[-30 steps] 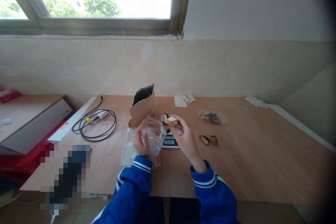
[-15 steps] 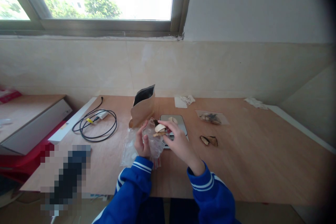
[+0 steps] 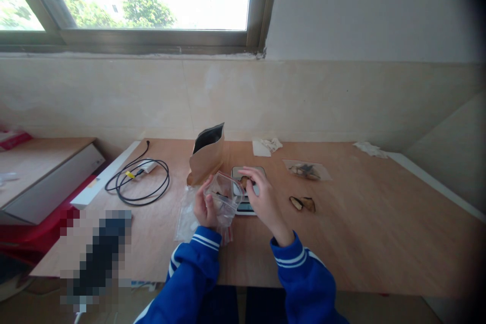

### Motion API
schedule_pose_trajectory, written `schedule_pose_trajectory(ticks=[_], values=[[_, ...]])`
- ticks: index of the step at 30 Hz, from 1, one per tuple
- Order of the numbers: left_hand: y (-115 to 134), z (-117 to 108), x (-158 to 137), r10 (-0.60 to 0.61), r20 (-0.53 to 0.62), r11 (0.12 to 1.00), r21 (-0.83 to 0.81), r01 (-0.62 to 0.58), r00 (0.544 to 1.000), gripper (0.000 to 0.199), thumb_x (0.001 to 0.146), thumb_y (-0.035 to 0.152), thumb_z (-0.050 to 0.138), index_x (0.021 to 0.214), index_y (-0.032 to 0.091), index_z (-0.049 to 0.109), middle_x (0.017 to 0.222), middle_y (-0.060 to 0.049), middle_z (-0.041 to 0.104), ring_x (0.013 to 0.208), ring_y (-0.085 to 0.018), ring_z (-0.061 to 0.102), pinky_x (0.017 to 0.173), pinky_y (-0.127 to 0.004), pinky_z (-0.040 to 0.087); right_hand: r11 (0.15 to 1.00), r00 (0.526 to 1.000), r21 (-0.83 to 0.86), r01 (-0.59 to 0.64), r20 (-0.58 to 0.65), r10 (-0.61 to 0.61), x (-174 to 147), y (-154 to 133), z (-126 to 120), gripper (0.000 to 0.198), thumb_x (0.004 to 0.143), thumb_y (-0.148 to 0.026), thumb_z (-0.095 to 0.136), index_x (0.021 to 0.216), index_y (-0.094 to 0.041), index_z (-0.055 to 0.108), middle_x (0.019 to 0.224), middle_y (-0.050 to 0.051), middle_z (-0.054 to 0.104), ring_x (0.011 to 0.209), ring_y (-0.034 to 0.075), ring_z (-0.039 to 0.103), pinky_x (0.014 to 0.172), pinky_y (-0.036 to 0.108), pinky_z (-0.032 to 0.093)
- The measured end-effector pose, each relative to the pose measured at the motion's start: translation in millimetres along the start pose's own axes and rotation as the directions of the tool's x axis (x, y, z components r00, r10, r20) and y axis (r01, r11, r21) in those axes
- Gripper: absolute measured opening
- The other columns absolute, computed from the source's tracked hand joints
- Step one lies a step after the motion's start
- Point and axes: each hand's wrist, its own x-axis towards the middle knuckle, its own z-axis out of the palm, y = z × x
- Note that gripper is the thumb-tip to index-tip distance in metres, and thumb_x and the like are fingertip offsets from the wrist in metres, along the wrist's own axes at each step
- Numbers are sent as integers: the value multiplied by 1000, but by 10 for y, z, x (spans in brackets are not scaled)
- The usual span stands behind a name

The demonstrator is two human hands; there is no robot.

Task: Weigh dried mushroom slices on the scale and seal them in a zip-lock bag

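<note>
My left hand [image 3: 204, 206] holds a small clear plastic bag [image 3: 224, 195] with its mouth open toward the right; a few dried slices lie inside it. My right hand [image 3: 261, 197] reaches over the small digital scale [image 3: 246, 190] and pinches a brown dried slice [image 3: 244, 180] on the scale's plate. An open brown paper pouch [image 3: 206, 154] stands just behind the bag. More clear bags [image 3: 188, 215] lie flat under my left hand.
Two dried slices [image 3: 302, 203] lie on the wooden table [image 3: 360, 233] right of the scale. A filled clear packet [image 3: 306, 169] and crumpled tissues [image 3: 268, 145] lie farther back. A coiled black cable [image 3: 138, 178] lies at the left. Another tissue [image 3: 370, 148] is at the far right.
My right hand carried pale slices from the scale into the bag, then went back to the scale and now pinches another slice there. The left hand kept the bag in place.
</note>
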Motion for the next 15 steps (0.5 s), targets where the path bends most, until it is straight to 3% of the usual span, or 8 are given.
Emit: schedule_pose_trajectory(ticks=[3,9,15], values=[[-9,10,-6,4,-15,1000,-8,-5,1000,44,92,48,42,117,16,60,119,-12,65,112,-27,60,97,-43,45,990,995,-123,-63,-85,53,7,355,115,31,89,-19,40,114,-18,58,121,14,56,120,24,49,103,44,39],[-26,27,-21,-26,-31,994,-105,22,999,42,91,47,43,117,18,60,120,-13,64,112,-29,59,97,-48,44,912,991,-404,-73,74,112,-30,859,313,51,86,-38,54,131,-16,47,137,18,44,132,33,35,105,54,34],[-7,33,-21,3,-78,993,-115,-12,997,48,90,52,40,112,15,61,116,-15,66,108,-29,61,94,-48,46,889,990,-457,-39,103,96,-30,941,302,35,88,-26,47,120,-15,55,111,14,58,108,28,51,94,44,42]])
